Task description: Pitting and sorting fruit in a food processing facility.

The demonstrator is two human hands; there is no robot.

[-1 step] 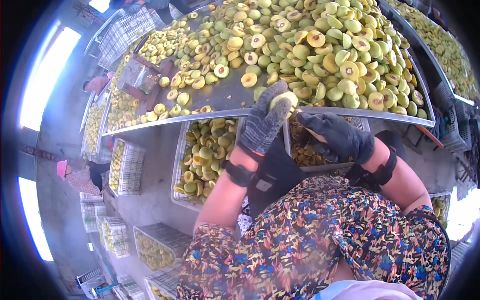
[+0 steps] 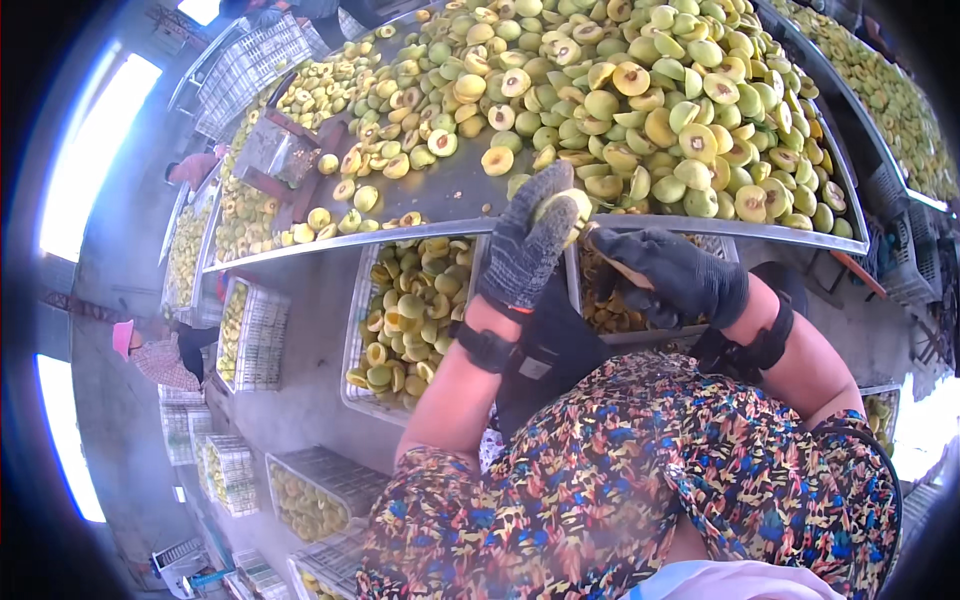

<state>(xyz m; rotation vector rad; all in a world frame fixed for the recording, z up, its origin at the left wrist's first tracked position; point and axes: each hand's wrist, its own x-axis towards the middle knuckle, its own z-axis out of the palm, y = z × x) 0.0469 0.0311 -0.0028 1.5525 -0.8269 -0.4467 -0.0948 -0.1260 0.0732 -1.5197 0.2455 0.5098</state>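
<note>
My left hand [image 2: 525,235], in a grey knit glove, grips a pale yellow-green fruit half [image 2: 562,210] just over the metal table's front rim [image 2: 400,228]. Beside it, my right hand [image 2: 680,275] in a black glove is closed on a small tool with a light wooden handle [image 2: 622,265], its tip close to that fruit; the tip is too small to make out. Cut fruit halves [image 2: 700,140] are heaped on the table. Below my hands are a crate of fruit halves [image 2: 405,315] and, partly behind my right hand, a crate of brown scraps [image 2: 605,305].
A co-worker in a pink hat [image 2: 160,355] is at the left among fruit crates [image 2: 250,340]; another person [image 2: 190,170] is farther back. More crates [image 2: 310,495] stand at lower left. A second fruit-covered table [image 2: 880,110] is at right, and stacked crates [image 2: 245,70] are at back left.
My left hand and forearm have shifted very slightly rightward, with the fruit tilted a little differently between the fingers. The right hand has moved slightly beside it.
</note>
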